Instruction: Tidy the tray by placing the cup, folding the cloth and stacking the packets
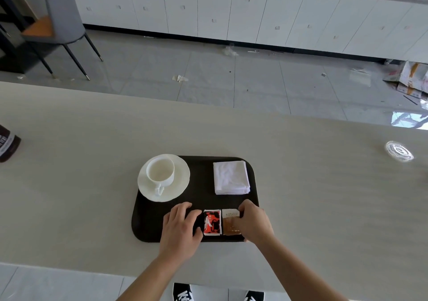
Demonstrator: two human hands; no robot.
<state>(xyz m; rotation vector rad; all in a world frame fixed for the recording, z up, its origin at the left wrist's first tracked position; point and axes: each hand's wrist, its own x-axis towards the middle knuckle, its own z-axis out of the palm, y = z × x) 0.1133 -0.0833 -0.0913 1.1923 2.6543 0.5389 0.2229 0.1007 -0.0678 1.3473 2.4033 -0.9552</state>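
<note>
Here the tray [148, 219] holds cup [160, 171], folded cloth [231, 177], two packets; right fingers [243, 210] pinching one, left fingers [183, 212] spread.

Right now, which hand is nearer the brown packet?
Right. The right hand is touching the brown packet; the left hand sits beyond the red packet, on its far side.
</note>
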